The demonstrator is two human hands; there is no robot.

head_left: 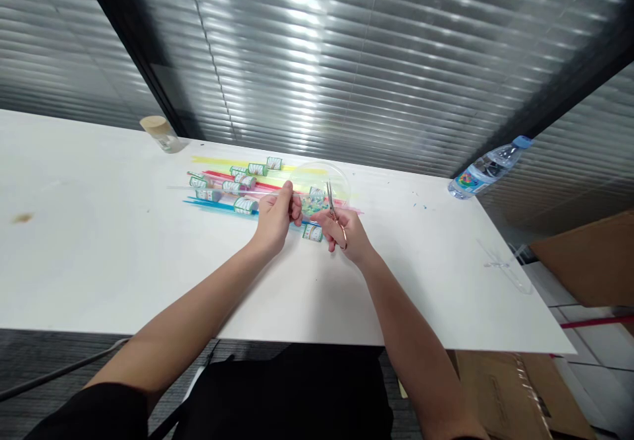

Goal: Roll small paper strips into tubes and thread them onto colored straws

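My left hand (279,214) pinches a long, thin, pale see-through strip (208,189), its free end reaching out to the left. My right hand (347,232) holds a pair of scissors (333,209), fingers at the handles and blades pointing up and away from me. Just beyond both hands stands a see-through round bowl (341,174) with many small coloured bits (313,203) in it. Around and under my hands lie bundles of thin strips with paper labels: yellow (218,162), red (225,177) and blue (212,207). My fingers hide the strip's right end.
At the back left of the white table (123,248) is a see-through jar with a tan lid (161,133). A water bottle (488,168) stands near the right edge, with a see-through plastic piece (500,266) nearer me. Blinds (307,57) rise behind the table; cardboard boxes (500,387) sit below right.
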